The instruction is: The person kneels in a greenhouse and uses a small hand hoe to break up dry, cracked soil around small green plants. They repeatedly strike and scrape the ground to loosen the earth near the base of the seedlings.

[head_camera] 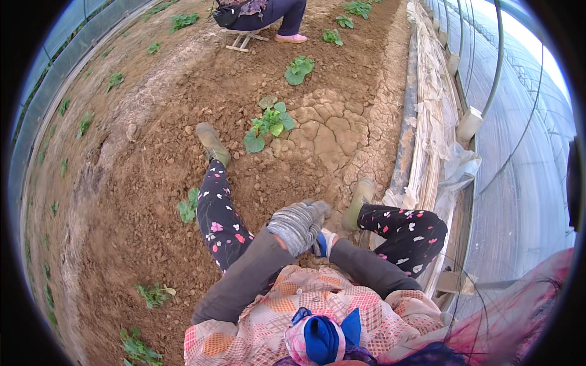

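My left hand (300, 225), in a grey knitted glove, is raised over the soil between my legs, its fingers bent and blurred. Close against it, partly behind it, is my right hand (324, 242) in a white and blue glove. Whether either hand holds anything is hidden. Beyond the hands a leafy green plant (270, 123) grows from the brown soil (270, 183), with cracked earth beside it. A smaller plant (187, 207) stands just left of my left leg.
Ahead, a person (270, 13) sits on a low wooden stool (242, 40). A dark pipe (406, 119) and crumpled plastic sheeting (439, 137) run along the right, beside a plastic-film wall (517, 183). More plants (153, 295) grow on the left.
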`<move>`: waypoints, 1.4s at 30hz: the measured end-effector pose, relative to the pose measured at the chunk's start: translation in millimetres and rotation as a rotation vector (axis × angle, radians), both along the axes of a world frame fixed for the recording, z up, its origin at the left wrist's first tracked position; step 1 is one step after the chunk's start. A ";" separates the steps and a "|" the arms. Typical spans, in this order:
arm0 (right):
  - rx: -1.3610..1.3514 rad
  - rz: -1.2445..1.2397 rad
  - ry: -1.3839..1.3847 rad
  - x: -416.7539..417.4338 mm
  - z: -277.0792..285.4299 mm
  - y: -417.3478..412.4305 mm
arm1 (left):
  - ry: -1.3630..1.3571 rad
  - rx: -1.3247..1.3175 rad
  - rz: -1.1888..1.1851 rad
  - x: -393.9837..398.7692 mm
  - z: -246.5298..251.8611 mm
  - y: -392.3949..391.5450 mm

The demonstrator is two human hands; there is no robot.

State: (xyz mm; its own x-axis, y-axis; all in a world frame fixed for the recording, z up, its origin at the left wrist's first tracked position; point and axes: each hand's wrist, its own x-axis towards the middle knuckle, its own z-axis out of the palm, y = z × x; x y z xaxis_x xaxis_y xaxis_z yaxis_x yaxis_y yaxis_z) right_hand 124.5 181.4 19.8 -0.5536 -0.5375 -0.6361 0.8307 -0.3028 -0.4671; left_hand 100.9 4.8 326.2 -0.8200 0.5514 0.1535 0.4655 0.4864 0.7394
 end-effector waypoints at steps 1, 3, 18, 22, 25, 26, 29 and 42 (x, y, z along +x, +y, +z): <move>0.059 0.025 -0.067 10.7 -25.7 11.8 | -0.045 0.124 -0.135 7.9 57.7 -5.2; 0.202 0.068 -0.129 35.8 -55.0 43.2 | -0.146 0.378 -0.414 17.4 120.7 -10.7; 0.571 0.298 0.077 58.1 24.1 0.6 | -0.342 0.958 -0.648 123.9 145.9 -63.0; 0.541 0.263 0.015 60.5 39.4 -12.1 | -0.358 0.990 -0.574 130.0 135.5 -67.8; 0.549 0.210 0.114 63.3 2.3 0.2 | -0.387 0.987 -0.539 127.0 134.6 -56.8; 0.535 0.232 0.131 58.6 -1.8 -5.1 | -0.397 0.971 -0.517 128.0 136.5 -52.8; 0.557 0.217 0.334 47.6 -39.6 26.1 | -0.436 0.951 -0.530 119.0 137.0 -25.7; 0.122 -0.376 -0.054 45.2 -63.2 14.1 | -0.564 0.107 -0.394 22.3 95.4 6.1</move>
